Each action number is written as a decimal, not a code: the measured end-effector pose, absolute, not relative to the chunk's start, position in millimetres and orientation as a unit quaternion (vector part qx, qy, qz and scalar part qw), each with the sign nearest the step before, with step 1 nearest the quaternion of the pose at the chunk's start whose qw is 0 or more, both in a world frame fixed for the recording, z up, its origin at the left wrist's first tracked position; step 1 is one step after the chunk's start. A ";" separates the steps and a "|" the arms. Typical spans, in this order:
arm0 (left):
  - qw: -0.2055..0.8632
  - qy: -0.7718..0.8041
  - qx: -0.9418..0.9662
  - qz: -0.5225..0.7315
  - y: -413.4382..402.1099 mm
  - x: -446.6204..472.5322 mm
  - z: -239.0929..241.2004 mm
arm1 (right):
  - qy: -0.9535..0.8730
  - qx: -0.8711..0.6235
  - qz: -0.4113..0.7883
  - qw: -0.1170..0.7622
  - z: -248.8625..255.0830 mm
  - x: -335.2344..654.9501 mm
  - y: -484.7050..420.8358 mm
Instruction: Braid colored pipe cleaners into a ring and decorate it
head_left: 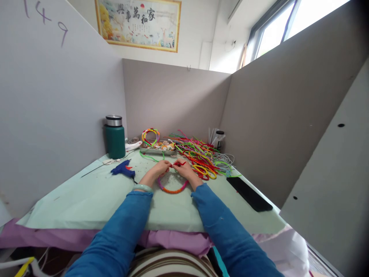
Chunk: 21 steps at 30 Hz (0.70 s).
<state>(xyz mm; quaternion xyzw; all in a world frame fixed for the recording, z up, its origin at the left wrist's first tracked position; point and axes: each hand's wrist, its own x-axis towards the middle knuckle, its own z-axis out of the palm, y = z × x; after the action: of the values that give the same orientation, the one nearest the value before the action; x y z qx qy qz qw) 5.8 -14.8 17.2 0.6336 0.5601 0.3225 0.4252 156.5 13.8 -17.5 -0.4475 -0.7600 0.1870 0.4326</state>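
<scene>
A ring wrapped in purple, orange and pink cord [173,191] lies on the pale green cloth, its near side toward me. My left hand [161,169] is at the ring's far left, fingers pinched together around a bit of red cord. Beside it, my right hand [183,169] pinches a short red cord [181,164] whose end sticks out between the fingers. The two hands almost meet at the far side of the ring, and they hide that part of it. Left of my left hand rests a blue glue gun [123,168].
A metal tray [158,152] of small pieces stands behind my hands, with finished-looking colourful rings [150,130] on it. Right of it spreads a heap of coloured cords [198,152]. A green bottle [115,138] stands left; a black phone-like slab [249,194] lies right. Partitions enclose the table.
</scene>
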 end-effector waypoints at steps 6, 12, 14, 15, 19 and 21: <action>0.418 0.571 0.631 0.318 -14.1 6.7 17.8 | -0.749 -0.464 0.178 0.438 -14.2 154.8 7.3; 0.419 0.571 0.632 0.313 -12.9 7.0 16.7 | -0.768 -0.461 0.188 0.403 -9.2 158.0 9.7; 0.403 0.567 0.647 0.312 -11.3 6.3 15.4 | -0.773 -0.463 0.202 0.384 -6.6 160.7 11.7; 0.392 0.565 0.656 0.310 -10.2 5.9 14.6 | -0.771 -0.465 0.207 0.382 -5.5 161.9 12.4; 0.336 0.578 0.687 0.285 -5.3 4.9 9.8 | -0.760 -0.484 0.187 0.392 -3.4 163.9 12.8; 0.289 0.584 0.705 0.279 -3.6 5.4 7.8 | -0.759 -0.498 0.176 0.380 -3.8 163.4 12.2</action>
<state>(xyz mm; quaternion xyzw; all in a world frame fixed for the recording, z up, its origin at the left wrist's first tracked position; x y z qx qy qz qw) 5.4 -3.6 7.8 0.7055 0.5839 0.2790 0.2890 163.4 12.2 -3.8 -0.4981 -0.7591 0.1765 0.3801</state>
